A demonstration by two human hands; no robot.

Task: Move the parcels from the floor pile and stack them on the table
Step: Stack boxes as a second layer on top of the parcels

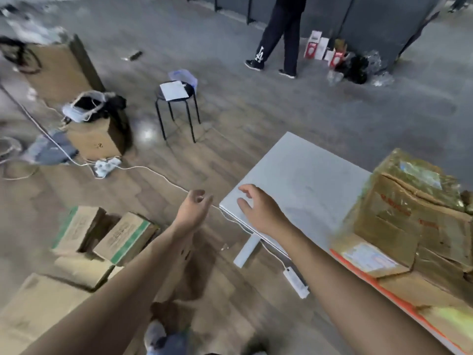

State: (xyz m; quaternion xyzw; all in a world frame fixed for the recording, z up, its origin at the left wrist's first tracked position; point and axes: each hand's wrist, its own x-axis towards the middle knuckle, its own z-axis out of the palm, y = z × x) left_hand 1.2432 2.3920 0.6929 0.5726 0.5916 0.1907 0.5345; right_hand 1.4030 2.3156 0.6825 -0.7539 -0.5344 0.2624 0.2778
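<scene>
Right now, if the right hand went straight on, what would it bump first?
Probably nothing near: the right hand is over a corner of the white table, aimed past its edge. The black stool stands farther that way; depth is unclear.

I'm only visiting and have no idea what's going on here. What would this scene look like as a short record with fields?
Left hand: empty, fingers loosely curled, above the floor
Right hand: empty, fingers spread, over the table's near corner
Table: white, right of the floor pile
On table: taped box atop a flat parcel
Floor pile: green-striped boxes and plain cartons
Behind: stool; a person standing
</scene>
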